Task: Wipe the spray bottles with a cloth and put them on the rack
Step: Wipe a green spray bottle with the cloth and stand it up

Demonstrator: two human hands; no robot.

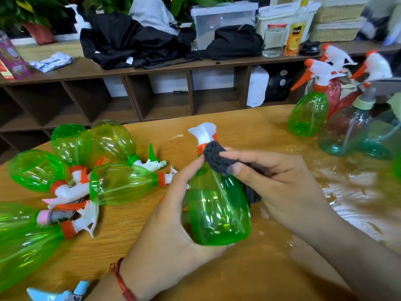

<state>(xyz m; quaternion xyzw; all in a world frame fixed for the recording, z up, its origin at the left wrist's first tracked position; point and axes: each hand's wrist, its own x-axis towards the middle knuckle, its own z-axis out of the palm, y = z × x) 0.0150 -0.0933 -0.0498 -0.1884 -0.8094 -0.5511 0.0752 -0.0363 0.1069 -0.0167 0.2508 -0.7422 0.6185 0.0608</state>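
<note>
Item: translucent green plastic spray bottle (219, 213), body enclosed in the left hand (169, 224) grip over the wooden table (260, 268), right hand (282, 187) grip pinching a bunched dark grey cloth (217, 157) at the neck above; likely risk: rubbing pressure twists the slick bottle loose.

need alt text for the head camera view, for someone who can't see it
A person's left hand grips a green spray bottle over a wooden table while the right hand presses a dark grey cloth to its neck. More green bottles lie at left; upright bottles stand at right.
</note>
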